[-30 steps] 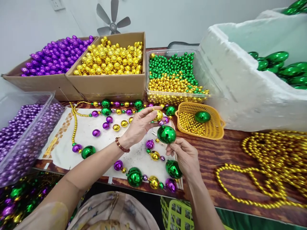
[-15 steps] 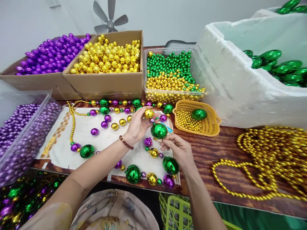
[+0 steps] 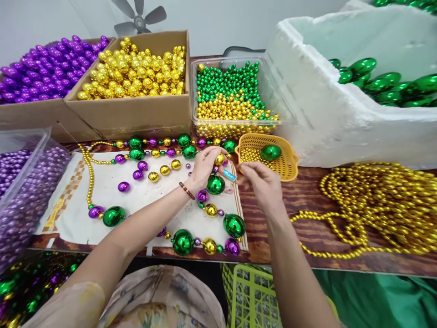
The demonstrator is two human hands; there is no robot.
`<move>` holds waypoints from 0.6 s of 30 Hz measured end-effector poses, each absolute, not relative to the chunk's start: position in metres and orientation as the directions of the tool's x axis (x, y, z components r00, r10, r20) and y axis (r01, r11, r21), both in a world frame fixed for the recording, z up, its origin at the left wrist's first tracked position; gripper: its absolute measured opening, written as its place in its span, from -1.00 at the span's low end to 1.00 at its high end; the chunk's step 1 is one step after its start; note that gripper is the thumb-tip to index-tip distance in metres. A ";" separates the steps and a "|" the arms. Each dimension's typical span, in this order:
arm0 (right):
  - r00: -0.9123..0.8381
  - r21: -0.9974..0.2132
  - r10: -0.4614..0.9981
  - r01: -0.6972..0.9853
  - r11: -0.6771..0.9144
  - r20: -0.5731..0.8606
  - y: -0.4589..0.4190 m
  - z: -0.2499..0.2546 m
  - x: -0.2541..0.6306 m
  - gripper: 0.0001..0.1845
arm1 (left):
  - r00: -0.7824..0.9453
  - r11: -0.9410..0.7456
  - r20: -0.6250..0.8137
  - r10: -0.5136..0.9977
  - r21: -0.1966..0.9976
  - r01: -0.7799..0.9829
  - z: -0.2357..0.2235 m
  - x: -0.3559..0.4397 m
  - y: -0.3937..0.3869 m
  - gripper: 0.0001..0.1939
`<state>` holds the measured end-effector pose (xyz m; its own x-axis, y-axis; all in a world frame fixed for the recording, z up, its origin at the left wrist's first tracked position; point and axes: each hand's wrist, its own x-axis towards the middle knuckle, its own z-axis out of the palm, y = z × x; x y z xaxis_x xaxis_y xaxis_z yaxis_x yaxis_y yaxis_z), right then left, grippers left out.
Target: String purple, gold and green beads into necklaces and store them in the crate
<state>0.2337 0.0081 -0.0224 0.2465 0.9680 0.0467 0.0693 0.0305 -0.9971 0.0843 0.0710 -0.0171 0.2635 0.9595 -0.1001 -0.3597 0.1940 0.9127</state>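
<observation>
My left hand (image 3: pixel 205 167) has its fingers closed round a gold bead (image 3: pixel 219 159) above the white cloth (image 3: pixel 136 223). Just below it is a large green ball (image 3: pixel 215 184) on the bead strand, which runs on through a purple bead (image 3: pixel 202 196), a gold bead (image 3: pixel 211 210) and another green ball (image 3: pixel 234 225). My right hand (image 3: pixel 264 187) is to the right of the strand, in front of the yellow basket (image 3: pixel 290 171). Its fingertips are pinched together and smeared by motion; anything between them cannot be made out.
Cardboard boxes hold purple beads (image 3: pixel 51 68) and gold beads (image 3: pixel 136 73). A clear tub (image 3: pixel 235 122) has small green and gold beads. At right stand a white foam box (image 3: pixel 324 118) and heaped gold bead strings (image 3: pixel 385 205). Loose beads lie on the cloth.
My right hand has moved away from the green ball, up and right toward the basket. The green ball now sits below my left hand. The view has shifted slightly.
</observation>
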 end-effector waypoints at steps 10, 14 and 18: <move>0.205 -0.969 0.958 0.188 0.162 0.200 0.049 -0.005 0.239 -0.73 | 0.490 0.054 0.024 0.871 0.988 -0.145 -0.018 0.101 0.070 -0.77; 0.339 -0.923 0.889 0.333 0.193 0.308 0.054 -0.007 0.250 -0.70 | 0.504 -0.007 0.051 0.862 0.996 -0.088 -0.022 0.101 0.071 -0.79; 0.466 -0.974 0.859 0.027 0.226 0.212 0.064 0.001 0.266 -0.62 | 0.502 -0.008 0.029 0.864 0.999 -0.044 -0.028 0.099 0.073 -0.78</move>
<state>0.2657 0.0644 0.0013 0.4658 0.8592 0.2117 0.0266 0.2255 -0.9739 0.0993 0.0735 -0.0282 0.5021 0.8643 0.0293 -0.0437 -0.0085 0.9990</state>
